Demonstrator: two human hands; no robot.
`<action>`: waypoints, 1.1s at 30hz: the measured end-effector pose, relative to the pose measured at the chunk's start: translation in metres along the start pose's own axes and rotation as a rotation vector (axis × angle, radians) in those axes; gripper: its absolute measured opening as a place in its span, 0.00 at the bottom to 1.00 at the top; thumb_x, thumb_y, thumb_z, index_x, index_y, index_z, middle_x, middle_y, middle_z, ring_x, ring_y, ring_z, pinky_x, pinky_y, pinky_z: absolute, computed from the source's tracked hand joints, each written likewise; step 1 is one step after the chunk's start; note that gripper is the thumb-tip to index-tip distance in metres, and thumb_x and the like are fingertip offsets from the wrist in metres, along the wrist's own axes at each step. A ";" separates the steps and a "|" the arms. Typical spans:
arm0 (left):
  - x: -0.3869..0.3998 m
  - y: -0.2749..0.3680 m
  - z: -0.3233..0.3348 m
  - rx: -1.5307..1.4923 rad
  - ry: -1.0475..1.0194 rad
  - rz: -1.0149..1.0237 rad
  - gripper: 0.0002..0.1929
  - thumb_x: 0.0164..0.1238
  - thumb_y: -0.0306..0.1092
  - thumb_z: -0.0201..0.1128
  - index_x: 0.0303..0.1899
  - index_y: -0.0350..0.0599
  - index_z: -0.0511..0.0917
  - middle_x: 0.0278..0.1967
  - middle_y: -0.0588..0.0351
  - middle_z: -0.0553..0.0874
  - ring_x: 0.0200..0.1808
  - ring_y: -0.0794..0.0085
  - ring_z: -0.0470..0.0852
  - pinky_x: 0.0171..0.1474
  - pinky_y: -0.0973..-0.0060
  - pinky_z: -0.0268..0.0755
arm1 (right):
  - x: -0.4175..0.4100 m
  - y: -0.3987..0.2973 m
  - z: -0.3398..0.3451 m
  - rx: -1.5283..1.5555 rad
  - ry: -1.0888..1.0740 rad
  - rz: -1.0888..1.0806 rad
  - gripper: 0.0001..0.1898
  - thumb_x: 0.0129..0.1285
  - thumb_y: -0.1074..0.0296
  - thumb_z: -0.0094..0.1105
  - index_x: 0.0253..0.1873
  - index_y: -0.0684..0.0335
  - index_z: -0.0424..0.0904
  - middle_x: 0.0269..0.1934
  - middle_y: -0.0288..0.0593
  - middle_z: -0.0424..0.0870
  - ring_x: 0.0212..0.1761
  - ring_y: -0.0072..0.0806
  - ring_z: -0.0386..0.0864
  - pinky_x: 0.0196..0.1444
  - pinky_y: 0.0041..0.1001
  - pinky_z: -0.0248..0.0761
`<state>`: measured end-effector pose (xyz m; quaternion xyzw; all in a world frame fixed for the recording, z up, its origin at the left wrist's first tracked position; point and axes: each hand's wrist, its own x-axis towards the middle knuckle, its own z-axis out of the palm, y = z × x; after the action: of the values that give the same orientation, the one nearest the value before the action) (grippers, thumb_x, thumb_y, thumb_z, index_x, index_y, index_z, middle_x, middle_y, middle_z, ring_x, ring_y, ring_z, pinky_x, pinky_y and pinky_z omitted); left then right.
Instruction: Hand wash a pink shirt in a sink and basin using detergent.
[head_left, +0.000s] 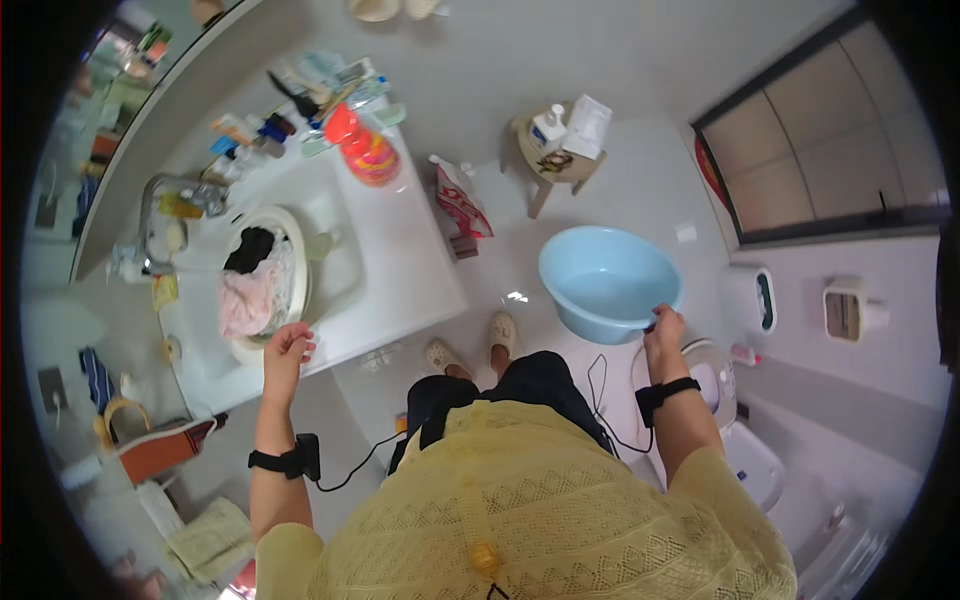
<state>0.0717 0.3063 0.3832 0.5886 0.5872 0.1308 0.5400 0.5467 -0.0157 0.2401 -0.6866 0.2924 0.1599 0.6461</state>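
Observation:
My right hand (664, 330) grips the near right rim of a light blue plastic basin (611, 289), which has nothing in it and is held out over the floor. My left hand (289, 356) holds nothing, its fingers loosely bent, just above the front edge of the white washbasin counter (420, 277). Beyond that hand a round white tub (300, 281) sits in the sink. Inside it lie a pale pink cloth (247, 301), a black cloth (250, 250) and some white fabric.
A chrome faucet (202, 196) stands behind the tub. An orange-red bottle (365, 154) and several toiletries line the counter. Past the basin is a small beige stool (551, 161) bearing a pump bottle (550, 129). A toilet (750, 461) stands at my right. A red and white bag (459, 199) lies on the floor.

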 end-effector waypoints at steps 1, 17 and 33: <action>0.003 0.001 0.003 0.010 0.000 -0.009 0.10 0.58 0.27 0.50 0.41 0.42 0.74 0.34 0.61 0.78 0.31 0.80 0.76 0.33 0.83 0.67 | 0.006 0.009 -0.005 0.011 0.026 0.006 0.15 0.40 0.80 0.51 0.36 0.63 0.63 0.26 0.44 0.69 0.24 0.32 0.69 0.20 0.31 0.62; 0.018 0.022 0.040 0.113 -0.208 -0.019 0.10 0.59 0.24 0.50 0.42 0.38 0.73 0.31 0.61 0.78 0.30 0.81 0.76 0.30 0.86 0.65 | -0.012 0.036 -0.024 0.048 0.161 0.089 0.14 0.41 0.80 0.50 0.36 0.60 0.63 0.27 0.40 0.69 0.23 0.29 0.68 0.17 0.29 0.58; 0.037 0.001 0.046 0.121 -0.346 0.024 0.04 0.57 0.25 0.54 0.34 0.40 0.72 0.23 0.63 0.74 0.21 0.82 0.70 0.24 0.86 0.62 | -0.010 0.117 -0.040 0.054 0.291 0.008 0.13 0.42 0.78 0.52 0.37 0.66 0.65 0.29 0.47 0.73 0.23 0.34 0.72 0.16 0.32 0.63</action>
<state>0.1188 0.3147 0.3486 0.6407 0.4853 -0.0017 0.5950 0.4611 -0.0524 0.1576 -0.6837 0.3899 0.0531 0.6146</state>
